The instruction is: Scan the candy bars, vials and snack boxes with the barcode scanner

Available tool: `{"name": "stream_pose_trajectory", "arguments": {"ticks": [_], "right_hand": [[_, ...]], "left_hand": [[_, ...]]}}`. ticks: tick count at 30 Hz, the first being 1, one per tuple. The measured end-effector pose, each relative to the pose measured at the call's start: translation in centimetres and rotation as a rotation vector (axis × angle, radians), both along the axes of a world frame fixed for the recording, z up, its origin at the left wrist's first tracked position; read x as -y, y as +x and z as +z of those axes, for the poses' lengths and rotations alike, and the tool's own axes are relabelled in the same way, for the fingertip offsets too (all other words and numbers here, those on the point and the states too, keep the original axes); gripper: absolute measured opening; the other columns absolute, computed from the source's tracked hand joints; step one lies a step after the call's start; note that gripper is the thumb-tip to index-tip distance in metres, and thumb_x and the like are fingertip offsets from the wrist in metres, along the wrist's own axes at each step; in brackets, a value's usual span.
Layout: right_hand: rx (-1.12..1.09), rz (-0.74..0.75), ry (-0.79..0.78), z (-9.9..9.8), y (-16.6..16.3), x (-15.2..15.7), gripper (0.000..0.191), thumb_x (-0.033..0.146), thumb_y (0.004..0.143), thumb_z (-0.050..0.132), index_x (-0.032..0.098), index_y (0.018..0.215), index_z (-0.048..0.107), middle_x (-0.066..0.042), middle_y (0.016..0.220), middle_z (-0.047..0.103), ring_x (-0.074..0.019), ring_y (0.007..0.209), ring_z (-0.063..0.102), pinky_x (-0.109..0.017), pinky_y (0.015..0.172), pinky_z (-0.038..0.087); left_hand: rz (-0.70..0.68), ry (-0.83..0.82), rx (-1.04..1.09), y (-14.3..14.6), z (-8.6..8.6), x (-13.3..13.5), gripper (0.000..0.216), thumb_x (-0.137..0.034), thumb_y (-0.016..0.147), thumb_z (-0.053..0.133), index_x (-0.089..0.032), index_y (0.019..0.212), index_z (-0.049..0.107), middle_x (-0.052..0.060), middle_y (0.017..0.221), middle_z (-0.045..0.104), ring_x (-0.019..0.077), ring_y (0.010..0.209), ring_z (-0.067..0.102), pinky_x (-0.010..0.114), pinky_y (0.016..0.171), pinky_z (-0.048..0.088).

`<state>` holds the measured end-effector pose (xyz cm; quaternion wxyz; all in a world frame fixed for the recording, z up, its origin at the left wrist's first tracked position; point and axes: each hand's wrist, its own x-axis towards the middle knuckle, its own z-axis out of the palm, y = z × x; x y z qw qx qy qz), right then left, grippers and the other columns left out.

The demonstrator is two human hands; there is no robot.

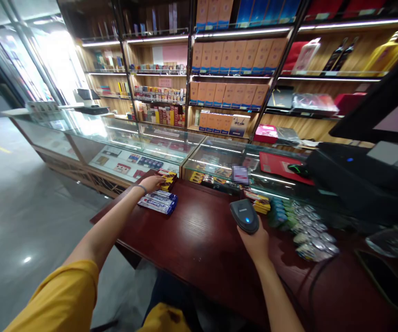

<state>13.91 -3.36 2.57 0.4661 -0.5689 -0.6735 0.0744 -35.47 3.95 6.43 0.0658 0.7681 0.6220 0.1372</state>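
My right hand [257, 240] is wrapped round the handle of a black barcode scanner [244, 216], which has a blue light lit on top. It is held over the right part of the dark red wooden table [199, 249]. My left hand [153, 182] stretches to the table's far left corner, its fingers closed at the edge of yellow and brown snack packets [168, 179]. The fingertips are partly hidden there. Just in front of that hand lie several blue and white packets [159, 202], side by side.
Right of the scanner are stacked yellow packets [259, 203], green and blue packets [283, 212] and several silver-topped items [313, 230]. Glass showcases [216, 159] border the table's far side. A black monitor [382, 106] and a red mat [282, 167] are on the right.
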Motion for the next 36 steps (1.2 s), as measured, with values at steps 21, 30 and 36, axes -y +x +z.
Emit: {"name": "stream_pose_trajectory", "arguments": {"ticks": [21, 30, 36], "right_hand": [[0.038, -0.056, 0.013, 1.2, 5.6, 1.1, 0.044, 0.046, 0.071, 0.065, 0.022, 0.108, 0.061, -0.007, 0.077, 0.075, -0.03, 0.072, 0.074, -0.033, 0.06, 0.055], [0.001, -0.06, 0.0, 0.5, 10.5, 1.3, 0.046, 0.043, 0.069, 0.069, 0.023, 0.109, 0.061, -0.005, 0.08, 0.075, -0.0278, 0.078, 0.074, -0.034, 0.068, 0.057], [-0.011, -0.054, -0.024, 0.5, 12.8, 1.8, 0.047, 0.043, 0.072, 0.068, 0.023, 0.114, 0.061, -0.006, 0.086, 0.076, -0.0289, 0.087, 0.073, -0.038, 0.076, 0.058]], "left_hand": [[0.107, 0.68, 0.629, 17.6, 1.4, 3.5, 0.024, -0.037, 0.093, 0.054, -0.021, 0.103, 0.069, 0.007, 0.1, 0.068, 0.022, 0.096, 0.061, 0.035, 0.089, 0.049], [0.117, 0.361, 1.489, 31.1, -1.8, 2.2, 0.03, -0.039, 0.081, 0.07, -0.018, 0.101, 0.066, 0.005, 0.096, 0.07, 0.0179, 0.086, 0.065, 0.03, 0.079, 0.053], [0.194, 0.015, 1.945, 37.0, -4.2, 2.0, 0.031, -0.03, 0.073, 0.079, -0.02, 0.096, 0.06, 0.003, 0.097, 0.069, 0.0154, 0.086, 0.068, 0.031, 0.08, 0.056]]}}
